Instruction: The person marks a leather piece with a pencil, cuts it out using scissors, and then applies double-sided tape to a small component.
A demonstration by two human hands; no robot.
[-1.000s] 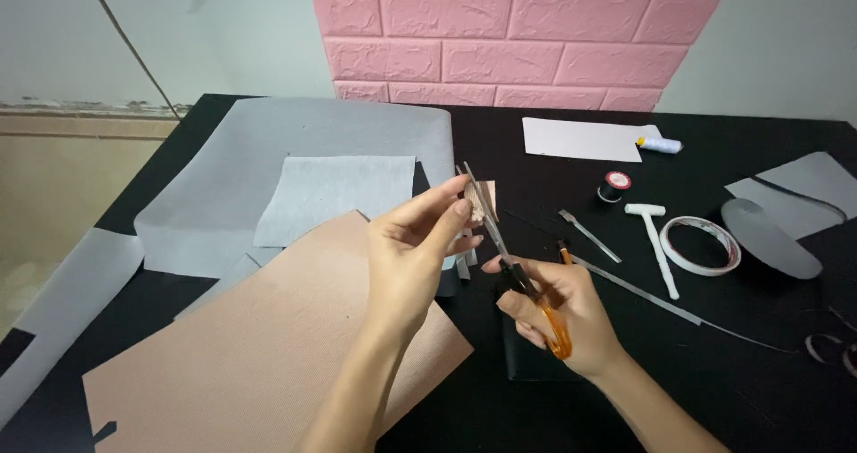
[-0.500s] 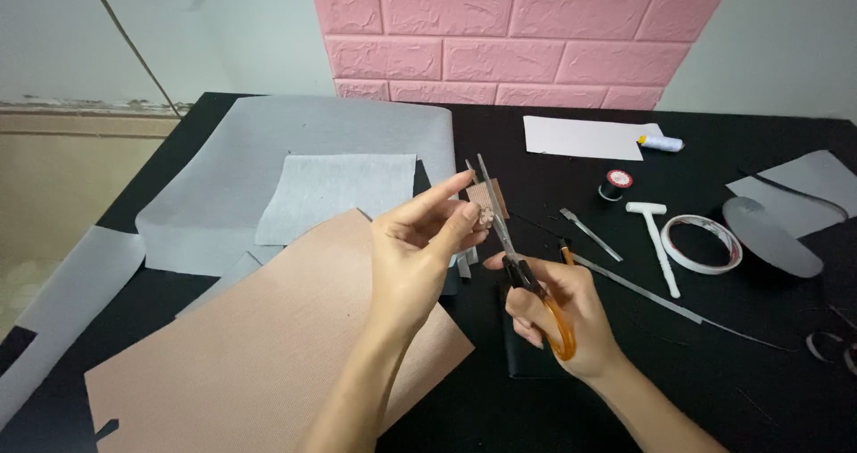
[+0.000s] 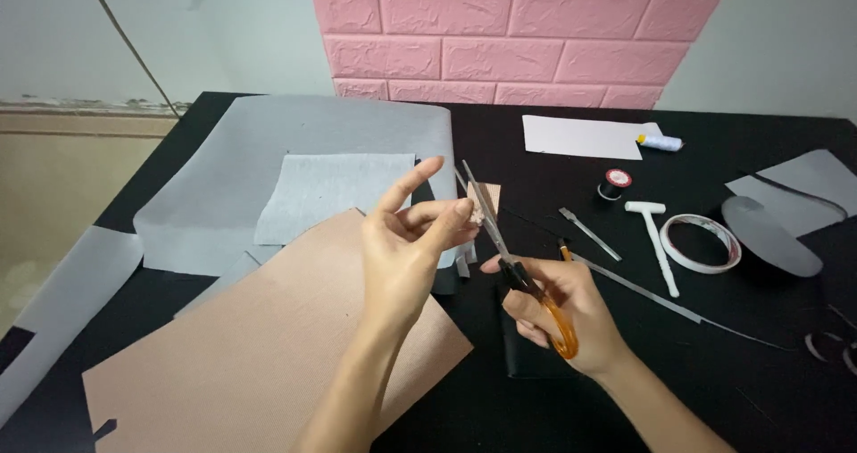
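My right hand (image 3: pixel 555 315) grips orange-handled scissors (image 3: pixel 513 265), blades pointing up and away over the black table (image 3: pixel 553 158). The blades meet a small tan piece of material (image 3: pixel 487 196) that my left hand (image 3: pixel 411 252) pinches between thumb and middle finger, index finger raised. Both hands hover above the table, just right of a large tan sheet (image 3: pixel 268 346). Small dark and grey offcuts (image 3: pixel 460 265) lie under my left hand.
Grey sheets (image 3: pixel 295 149) lie at the back left, with a paler grey rectangle (image 3: pixel 335 194) on top. To the right are a white paper (image 3: pixel 580 136), thread spools (image 3: pixel 614 182), a white T-shaped tool (image 3: pixel 656 239), a tape roll (image 3: pixel 703 243), a metal strip (image 3: pixel 643 292) and grey cutouts (image 3: pixel 786 212).
The scissors and the small tan piece have shifted slightly right and up. My left index finger has lifted away from the piece.
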